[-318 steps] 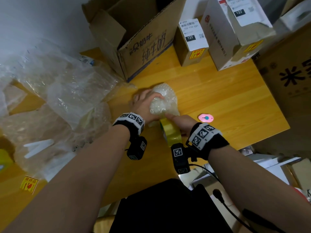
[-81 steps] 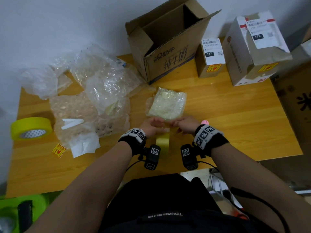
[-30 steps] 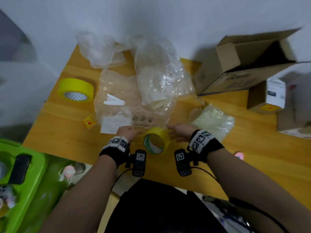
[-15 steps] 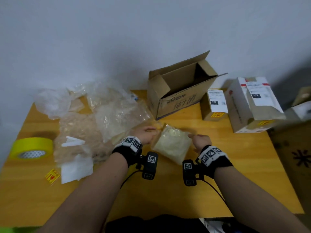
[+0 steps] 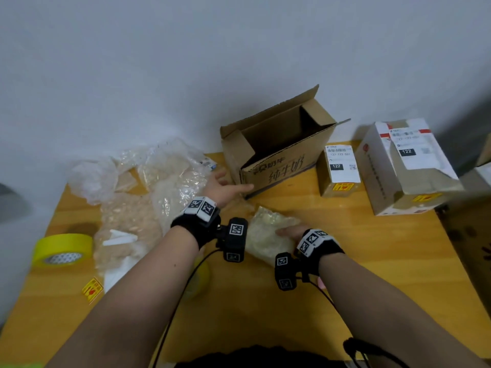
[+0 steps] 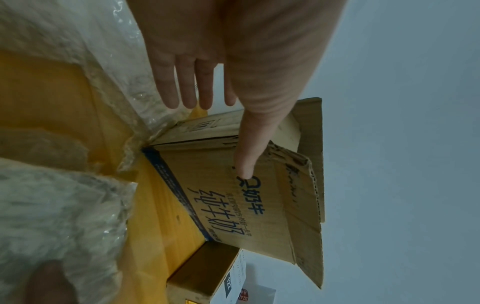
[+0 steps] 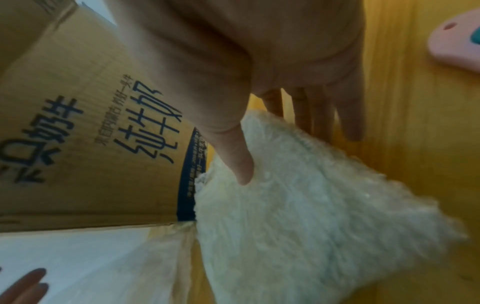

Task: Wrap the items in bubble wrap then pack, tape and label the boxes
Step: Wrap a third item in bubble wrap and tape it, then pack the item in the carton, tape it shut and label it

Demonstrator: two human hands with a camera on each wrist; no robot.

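The orange wooden table (image 5: 372,261) carries everything; at its far middle stands the open brown cardboard box with blue printed characters (image 5: 279,155), flaps up, mouth facing up and toward the person; right of it sit two sealed, labelled cartons (image 5: 403,168); loose clear bubble wrap (image 5: 159,187) sprawls at the left; a yellow tape roll (image 5: 62,249) lies near the left edge. The bubble-wrapped bundle (image 5: 265,235) — the task's item — rests just near of the box. The left hand (image 5: 225,188) reaches out with fingers spread straight, thumb tip at the box's front wall; the right hand (image 5: 289,231) grips the bundle, thumb on top, fingers beneath. Packing appears in hand — next, steady the box and lift the bundle inside.
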